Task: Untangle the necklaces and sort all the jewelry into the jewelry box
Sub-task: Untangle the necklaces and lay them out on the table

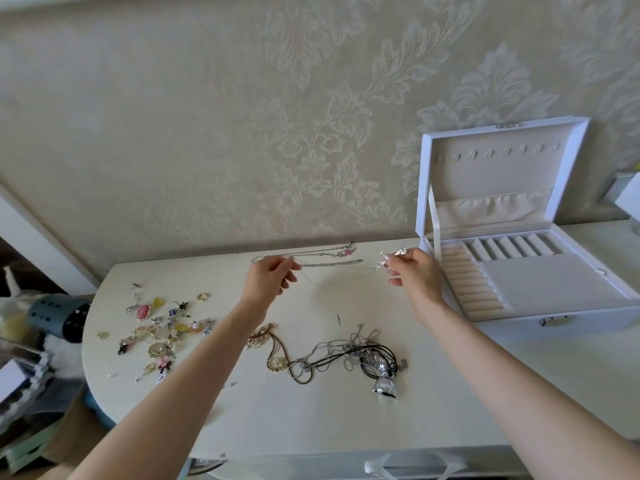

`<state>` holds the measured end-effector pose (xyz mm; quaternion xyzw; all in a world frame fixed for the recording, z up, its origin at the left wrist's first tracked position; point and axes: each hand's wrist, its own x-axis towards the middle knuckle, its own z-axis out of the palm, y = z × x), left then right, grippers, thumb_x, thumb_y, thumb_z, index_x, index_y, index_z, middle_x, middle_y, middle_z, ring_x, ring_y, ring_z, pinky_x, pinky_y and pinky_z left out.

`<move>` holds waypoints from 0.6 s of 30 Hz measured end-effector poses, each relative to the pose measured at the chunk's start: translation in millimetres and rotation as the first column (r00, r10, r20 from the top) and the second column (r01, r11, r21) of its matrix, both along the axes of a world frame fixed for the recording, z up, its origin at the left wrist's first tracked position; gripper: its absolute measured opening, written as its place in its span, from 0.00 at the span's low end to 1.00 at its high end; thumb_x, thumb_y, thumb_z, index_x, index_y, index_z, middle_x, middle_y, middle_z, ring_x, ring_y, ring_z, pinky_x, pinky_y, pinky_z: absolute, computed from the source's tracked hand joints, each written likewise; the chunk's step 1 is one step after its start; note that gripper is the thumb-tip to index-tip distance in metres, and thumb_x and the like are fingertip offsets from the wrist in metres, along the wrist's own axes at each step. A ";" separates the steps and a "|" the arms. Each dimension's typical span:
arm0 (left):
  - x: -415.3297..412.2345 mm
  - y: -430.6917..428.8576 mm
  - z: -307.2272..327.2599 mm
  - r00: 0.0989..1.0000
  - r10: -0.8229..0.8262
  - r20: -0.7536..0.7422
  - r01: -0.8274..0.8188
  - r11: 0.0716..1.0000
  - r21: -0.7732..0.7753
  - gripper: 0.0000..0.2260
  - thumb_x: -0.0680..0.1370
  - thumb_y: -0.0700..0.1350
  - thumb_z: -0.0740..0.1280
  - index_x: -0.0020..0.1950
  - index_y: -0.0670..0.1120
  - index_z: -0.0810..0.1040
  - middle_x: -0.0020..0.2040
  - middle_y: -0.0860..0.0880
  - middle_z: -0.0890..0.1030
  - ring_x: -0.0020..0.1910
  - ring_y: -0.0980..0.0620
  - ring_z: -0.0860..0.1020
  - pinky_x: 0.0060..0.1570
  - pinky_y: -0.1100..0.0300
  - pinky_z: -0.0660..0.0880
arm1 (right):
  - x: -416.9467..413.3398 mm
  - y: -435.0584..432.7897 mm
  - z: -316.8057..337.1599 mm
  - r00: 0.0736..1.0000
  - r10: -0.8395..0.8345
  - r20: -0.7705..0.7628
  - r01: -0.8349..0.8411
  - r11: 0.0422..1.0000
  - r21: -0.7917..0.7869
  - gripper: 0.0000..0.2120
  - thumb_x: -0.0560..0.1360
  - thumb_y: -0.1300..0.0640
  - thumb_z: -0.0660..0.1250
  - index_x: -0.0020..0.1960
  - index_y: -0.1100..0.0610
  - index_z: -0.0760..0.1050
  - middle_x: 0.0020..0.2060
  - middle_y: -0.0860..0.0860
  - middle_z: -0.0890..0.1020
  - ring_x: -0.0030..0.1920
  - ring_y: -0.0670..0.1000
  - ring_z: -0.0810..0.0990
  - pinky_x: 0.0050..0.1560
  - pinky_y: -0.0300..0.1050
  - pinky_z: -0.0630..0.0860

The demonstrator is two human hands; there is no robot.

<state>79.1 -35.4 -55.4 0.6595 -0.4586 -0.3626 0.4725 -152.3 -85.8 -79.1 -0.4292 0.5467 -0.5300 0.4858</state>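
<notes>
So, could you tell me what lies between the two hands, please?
In the head view, a fine necklace stretches from left hand to right hand.

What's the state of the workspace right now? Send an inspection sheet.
Surface: white table, rounded left end.
Job's things: box open at right, no jewelry seen inside; tangle of necklaces near centre; pile of small pieces at left; chains laid straight by the wall.
Clutter: dark holed holder and stacked items beyond the table's left end.
Grips: left hand and right hand each pinch an end of a thin necklace, held above the table.
Cables: nothing seen.
Surroundings: patterned wallpaper behind.
</notes>
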 end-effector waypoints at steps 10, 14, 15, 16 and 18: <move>58.8 -15.6 -34.2 0.939 0.197 0.281 -0.230 0.969 0.091 0.06 0.76 0.37 0.66 0.40 0.42 0.81 0.31 0.49 0.78 0.30 0.54 0.73 0.30 0.65 0.70 | 11.5 -7.3 -9.7 0.997 0.023 0.079 -0.036 0.985 0.170 0.10 0.70 0.63 0.73 0.35 0.60 0.73 0.30 0.54 0.77 0.27 0.48 0.72 0.25 0.34 0.72; 69.9 -22.9 -42.3 0.922 0.224 0.317 -0.273 0.955 0.116 0.05 0.75 0.37 0.68 0.40 0.44 0.82 0.33 0.47 0.80 0.37 0.48 0.77 0.43 0.57 0.75 | 17.6 -8.0 -15.8 0.999 0.033 -0.001 -0.032 0.982 0.187 0.06 0.70 0.65 0.72 0.41 0.61 0.76 0.30 0.54 0.80 0.24 0.47 0.74 0.23 0.35 0.72; 72.7 -24.8 -43.2 0.915 0.233 0.329 -0.284 0.952 0.116 0.05 0.74 0.38 0.69 0.39 0.45 0.82 0.34 0.47 0.81 0.39 0.47 0.78 0.44 0.55 0.76 | 18.5 -9.0 -16.9 0.999 0.032 -0.020 -0.027 0.983 0.184 0.06 0.69 0.66 0.72 0.42 0.61 0.75 0.30 0.54 0.80 0.24 0.48 0.74 0.22 0.35 0.72; 75.4 -26.6 -43.1 0.906 0.239 0.349 -0.295 0.948 0.117 0.04 0.73 0.40 0.69 0.40 0.46 0.82 0.35 0.47 0.82 0.41 0.47 0.79 0.44 0.54 0.77 | 19.0 -10.7 -18.1 0.998 0.034 -0.054 -0.023 0.983 0.182 0.06 0.70 0.65 0.73 0.42 0.61 0.75 0.30 0.54 0.80 0.24 0.49 0.74 0.22 0.35 0.72; 81.5 -29.8 -41.8 0.887 0.250 0.388 -0.319 0.940 0.124 0.02 0.73 0.43 0.70 0.42 0.48 0.83 0.39 0.47 0.83 0.44 0.47 0.79 0.43 0.54 0.76 | 19.6 -15.1 -18.9 0.989 0.047 -0.140 -0.020 0.982 0.186 0.06 0.70 0.63 0.73 0.41 0.61 0.76 0.30 0.54 0.80 0.25 0.49 0.74 0.21 0.36 0.71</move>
